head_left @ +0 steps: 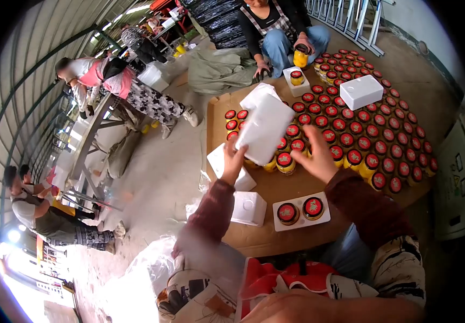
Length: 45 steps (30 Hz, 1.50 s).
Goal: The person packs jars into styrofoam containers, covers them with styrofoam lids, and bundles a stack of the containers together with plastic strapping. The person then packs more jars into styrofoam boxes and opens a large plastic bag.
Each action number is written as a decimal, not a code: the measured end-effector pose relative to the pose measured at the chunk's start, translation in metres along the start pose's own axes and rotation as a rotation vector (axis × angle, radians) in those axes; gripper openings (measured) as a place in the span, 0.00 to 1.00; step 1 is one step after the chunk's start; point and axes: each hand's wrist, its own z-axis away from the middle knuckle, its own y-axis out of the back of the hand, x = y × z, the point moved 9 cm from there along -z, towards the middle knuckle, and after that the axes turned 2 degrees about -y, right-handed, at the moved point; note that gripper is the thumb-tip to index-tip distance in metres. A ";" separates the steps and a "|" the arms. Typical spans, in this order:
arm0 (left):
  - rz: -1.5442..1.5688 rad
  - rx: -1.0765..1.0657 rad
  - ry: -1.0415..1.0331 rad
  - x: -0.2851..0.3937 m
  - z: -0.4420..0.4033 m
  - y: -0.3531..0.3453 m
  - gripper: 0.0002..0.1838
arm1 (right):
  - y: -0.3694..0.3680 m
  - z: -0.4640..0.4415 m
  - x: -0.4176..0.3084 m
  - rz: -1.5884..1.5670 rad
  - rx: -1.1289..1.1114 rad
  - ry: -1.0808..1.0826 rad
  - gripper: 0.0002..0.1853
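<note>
A white foam box piece (266, 129) is tilted in the air above the cardboard, its lower left edge gripped by my left hand (233, 160). To its right, my right hand (316, 155) is apart from it, fingers spread and holding nothing, over yellow jars with red-and-black lids (284, 162). Nearer to me, a white foam tray (326, 212) holds two upright jars, one with its lid at left (287, 213) and one at right (313, 208). Left of that tray lies another white foam piece (249, 208).
Many jars (356, 127) stand in rows on the cardboard (259, 239). A white foam box (361, 92) rests on them. Across, a person (283, 37) crouches, one hand on a jar. Other people work beside tables at left. A metal ladder (351, 19) lies behind.
</note>
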 end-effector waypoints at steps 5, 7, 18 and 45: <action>0.400 -0.411 0.569 0.002 0.125 -0.036 0.25 | -0.020 0.021 0.073 -0.277 -0.360 -0.614 0.44; 0.466 -0.432 0.674 -0.005 0.158 -0.045 0.27 | -0.041 0.057 0.071 -0.487 -0.633 -0.807 0.34; 0.220 -0.315 0.512 -0.085 0.223 -0.080 0.30 | -0.047 0.163 0.109 0.018 -1.083 -0.852 0.41; 0.212 0.009 0.248 0.069 0.114 0.029 0.39 | -0.082 0.060 0.066 -0.615 -0.680 -0.898 0.34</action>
